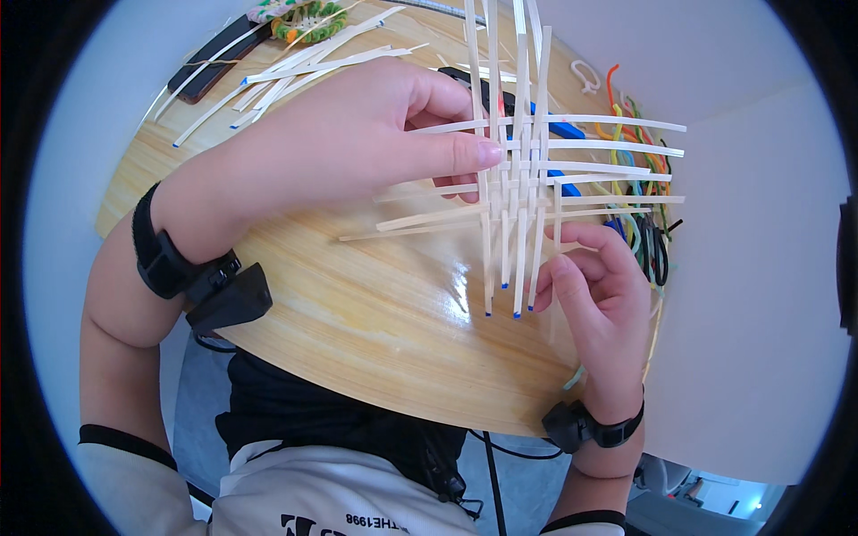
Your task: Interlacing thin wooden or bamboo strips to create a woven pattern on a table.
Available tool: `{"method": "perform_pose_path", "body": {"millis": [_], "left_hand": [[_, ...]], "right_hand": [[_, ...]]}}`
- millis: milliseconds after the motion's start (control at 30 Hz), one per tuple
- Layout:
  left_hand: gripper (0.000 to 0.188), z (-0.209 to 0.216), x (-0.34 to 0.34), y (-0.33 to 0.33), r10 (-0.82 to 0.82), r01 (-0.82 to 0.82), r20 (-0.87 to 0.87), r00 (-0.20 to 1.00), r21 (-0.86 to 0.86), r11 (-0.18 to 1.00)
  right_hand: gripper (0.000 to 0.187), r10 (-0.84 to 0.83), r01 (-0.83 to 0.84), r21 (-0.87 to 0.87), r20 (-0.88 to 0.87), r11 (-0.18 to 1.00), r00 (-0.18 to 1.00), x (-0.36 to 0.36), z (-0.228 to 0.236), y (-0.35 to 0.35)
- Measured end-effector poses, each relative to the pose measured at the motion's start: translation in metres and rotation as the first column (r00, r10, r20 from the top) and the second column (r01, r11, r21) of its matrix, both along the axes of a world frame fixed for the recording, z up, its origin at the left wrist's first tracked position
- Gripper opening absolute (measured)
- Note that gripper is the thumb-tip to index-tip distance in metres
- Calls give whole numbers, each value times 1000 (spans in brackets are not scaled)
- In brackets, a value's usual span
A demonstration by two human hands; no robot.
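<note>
A woven lattice (520, 183) of pale strips is held in the upper frame, right of centre, pinched by the left hand (398, 129) between thumb and curled fingers. The right hand (599, 290) is half-curled at a short upright strip (558, 207); whether that is gripped cannot be told. The lattice is judged light, springy and easily creased, best grasped at its crossings.

Tabletop (357, 330): we see glossy, pale wood grain with a curved edge.
Far left: we find a long dark object (219, 71), loose pale strips (308, 71) and a colourful yarn piece (308, 24).
Right: we have tangled coloured cords (640, 228) and a white loop (590, 90).
</note>
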State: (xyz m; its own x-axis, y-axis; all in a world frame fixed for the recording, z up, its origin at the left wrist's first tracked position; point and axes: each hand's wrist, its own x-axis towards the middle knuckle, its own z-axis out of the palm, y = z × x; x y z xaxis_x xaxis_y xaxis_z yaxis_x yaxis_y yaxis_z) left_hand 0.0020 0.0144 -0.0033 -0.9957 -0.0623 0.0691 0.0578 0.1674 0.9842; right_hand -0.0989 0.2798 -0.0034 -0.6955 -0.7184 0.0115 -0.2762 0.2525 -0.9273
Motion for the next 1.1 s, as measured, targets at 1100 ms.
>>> {"method": "perform_pose_path", "body": {"millis": [1100], "left_hand": [[29,-7,-6,-9,-8,17,61,998,-134,991]], "right_hand": [[62,106,-84,148,-142,985,984,7,-3,-6]]}}
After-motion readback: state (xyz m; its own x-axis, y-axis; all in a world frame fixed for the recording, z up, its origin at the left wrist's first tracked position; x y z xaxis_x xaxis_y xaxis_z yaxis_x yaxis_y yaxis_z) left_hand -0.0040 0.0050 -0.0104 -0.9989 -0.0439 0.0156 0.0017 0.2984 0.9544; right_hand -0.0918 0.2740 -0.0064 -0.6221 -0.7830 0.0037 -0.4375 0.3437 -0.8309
